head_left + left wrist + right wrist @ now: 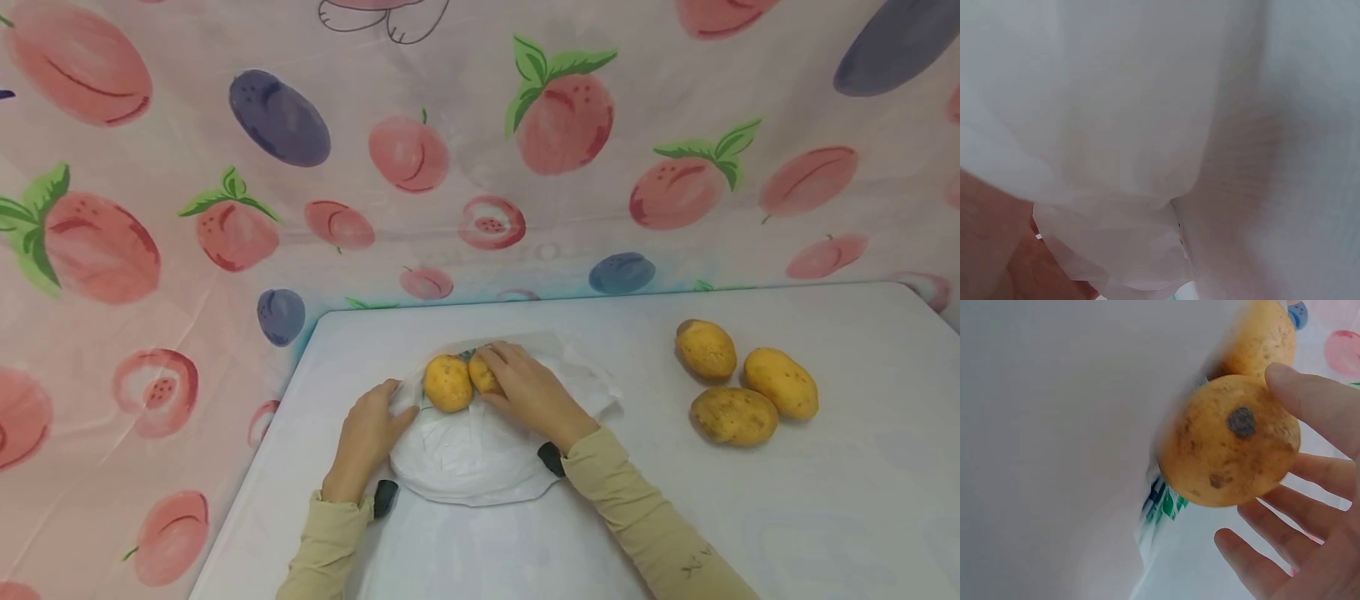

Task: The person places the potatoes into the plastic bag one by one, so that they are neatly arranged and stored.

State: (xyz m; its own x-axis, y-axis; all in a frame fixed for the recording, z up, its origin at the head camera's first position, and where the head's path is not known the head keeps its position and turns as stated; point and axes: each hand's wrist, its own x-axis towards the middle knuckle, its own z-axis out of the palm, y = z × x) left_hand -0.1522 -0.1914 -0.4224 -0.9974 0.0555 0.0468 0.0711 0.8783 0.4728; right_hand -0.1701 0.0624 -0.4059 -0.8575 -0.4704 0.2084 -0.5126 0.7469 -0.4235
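A white plastic bag [472,467] lies on the table, with green print showing near its mouth. My left hand [366,433] holds the bag's left edge, thumb toward the potatoes; in the left wrist view the white plastic hides most of the fingers. A yellow potato [448,383] sits at the bag's mouth. Right beside it, my right hand [531,392] grips a second potato [1232,444], thumb on one side and fingers on the other. That potato has a dark grey spot, and the first potato [1263,340] shows behind it in the right wrist view.
Three more potatoes [738,415] lie grouped on the right side of the white table [862,500]. A fruit-patterned cloth [480,167] hangs behind the table and along its left side. Dark wrist devices [386,498] stick out near both sleeves.
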